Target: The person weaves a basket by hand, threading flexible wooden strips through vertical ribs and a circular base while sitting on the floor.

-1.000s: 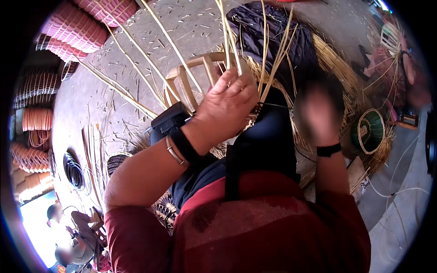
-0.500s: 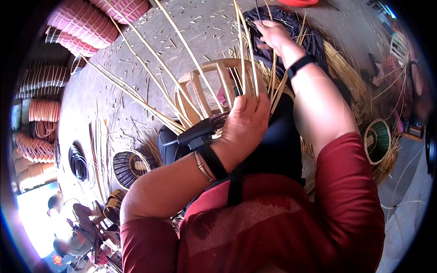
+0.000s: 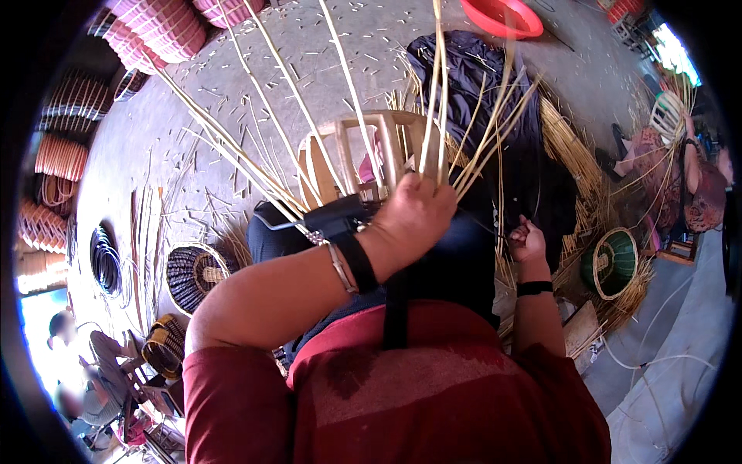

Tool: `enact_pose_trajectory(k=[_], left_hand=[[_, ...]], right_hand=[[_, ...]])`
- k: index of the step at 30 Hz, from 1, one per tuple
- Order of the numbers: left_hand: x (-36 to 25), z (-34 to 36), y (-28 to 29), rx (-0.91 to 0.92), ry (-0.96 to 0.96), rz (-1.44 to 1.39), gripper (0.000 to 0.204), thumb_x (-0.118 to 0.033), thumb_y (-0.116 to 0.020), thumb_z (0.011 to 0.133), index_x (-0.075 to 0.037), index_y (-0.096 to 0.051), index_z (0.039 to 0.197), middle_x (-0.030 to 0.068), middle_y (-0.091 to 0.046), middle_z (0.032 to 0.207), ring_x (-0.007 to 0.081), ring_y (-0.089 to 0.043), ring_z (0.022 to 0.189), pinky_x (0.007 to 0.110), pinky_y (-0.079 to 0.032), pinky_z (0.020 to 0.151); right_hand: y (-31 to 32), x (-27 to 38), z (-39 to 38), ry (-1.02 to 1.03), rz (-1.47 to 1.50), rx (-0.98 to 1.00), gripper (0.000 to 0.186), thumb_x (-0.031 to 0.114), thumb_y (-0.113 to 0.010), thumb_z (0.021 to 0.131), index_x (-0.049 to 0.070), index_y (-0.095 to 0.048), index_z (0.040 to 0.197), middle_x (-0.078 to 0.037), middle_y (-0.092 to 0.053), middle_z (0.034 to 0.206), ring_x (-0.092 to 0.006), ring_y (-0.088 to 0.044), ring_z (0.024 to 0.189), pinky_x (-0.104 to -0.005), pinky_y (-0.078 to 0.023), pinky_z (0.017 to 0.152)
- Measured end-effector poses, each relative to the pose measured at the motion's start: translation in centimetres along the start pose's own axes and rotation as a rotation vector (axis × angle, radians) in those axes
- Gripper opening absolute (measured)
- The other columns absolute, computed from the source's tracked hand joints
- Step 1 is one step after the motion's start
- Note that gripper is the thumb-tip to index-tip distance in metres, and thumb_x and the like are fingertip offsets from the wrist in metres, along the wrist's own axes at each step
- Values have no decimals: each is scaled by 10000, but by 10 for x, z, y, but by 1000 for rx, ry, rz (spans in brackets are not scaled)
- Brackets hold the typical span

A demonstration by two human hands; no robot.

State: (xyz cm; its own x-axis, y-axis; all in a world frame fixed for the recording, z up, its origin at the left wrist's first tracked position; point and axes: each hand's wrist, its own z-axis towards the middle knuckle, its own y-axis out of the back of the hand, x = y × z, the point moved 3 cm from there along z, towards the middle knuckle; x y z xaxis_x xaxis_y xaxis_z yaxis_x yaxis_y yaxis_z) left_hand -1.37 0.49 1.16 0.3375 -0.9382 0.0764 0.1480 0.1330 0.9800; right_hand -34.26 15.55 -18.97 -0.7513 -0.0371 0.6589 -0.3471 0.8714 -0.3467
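My left hand (image 3: 413, 216) is closed around a bunch of long pale cane strips (image 3: 433, 100) that fan upward and to the left over a wooden frame (image 3: 371, 151). My right hand (image 3: 528, 241), lower and to the right, is curled with the fingers closed; a thin strand seems to run from it, but I cannot make out what it holds. Both wrists carry dark bands. A dark cloth (image 3: 479, 85) lies beyond the frame.
Stacks of red and brown woven baskets (image 3: 162, 31) line the far left. A dark woven basket (image 3: 193, 274) and a wire coil (image 3: 104, 259) lie left. A green basket (image 3: 614, 263) and straw piles sit right, near another seated person (image 3: 680, 182). A red basin (image 3: 501, 15) is far ahead.
My right hand has dropped from high among the strips down to my right side. My left hand has shifted slightly right, still gripping the strips.
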Motion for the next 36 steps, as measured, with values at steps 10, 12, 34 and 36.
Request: enact_pose_trajectory(k=[10, 12, 34, 36], left_hand=[[97, -74, 150, -382, 352, -37, 593, -185, -883, 695, -93, -703, 1253, 85, -686, 1106, 271, -699, 959, 388, -570, 844], [102, -94, 179, -555, 367, -61, 598, -94, -911, 673, -27, -710, 1231, 123, -697, 1118, 269, -716, 952, 353, -590, 824], [51, -229, -29, -550, 827, -837, 630, -123, -878, 774, 2, -478, 1245, 198, -588, 1089, 358, -609, 1019, 418, -498, 920], [55, -223, -30, -551, 790, -795, 616, -120, -864, 788, 2, -474, 1248, 197, -584, 1113, 364, -608, 1021, 420, -503, 906]], right_hand=[[-195, -16, -123, 87, -545, 665, 850, 374, -676, 999, 122, -177, 1639, -237, -451, 1492, -333, -554, 1284, -505, -439, 1099], [-232, -39, -131, 246, -657, 768, 862, 366, -660, 1011, 196, -112, 1655, -163, -404, 1541, -310, -549, 1291, -504, -432, 1097], [-210, -65, -139, 583, -1091, 904, 757, 162, -727, 974, 35, -291, 1579, -126, -504, 1464, -226, -453, 1387, -367, -326, 1184], [-214, -50, -149, 1212, -1230, 511, 747, 129, -716, 969, 19, -294, 1575, -174, -481, 1474, -276, -486, 1363, -396, -406, 1125]])
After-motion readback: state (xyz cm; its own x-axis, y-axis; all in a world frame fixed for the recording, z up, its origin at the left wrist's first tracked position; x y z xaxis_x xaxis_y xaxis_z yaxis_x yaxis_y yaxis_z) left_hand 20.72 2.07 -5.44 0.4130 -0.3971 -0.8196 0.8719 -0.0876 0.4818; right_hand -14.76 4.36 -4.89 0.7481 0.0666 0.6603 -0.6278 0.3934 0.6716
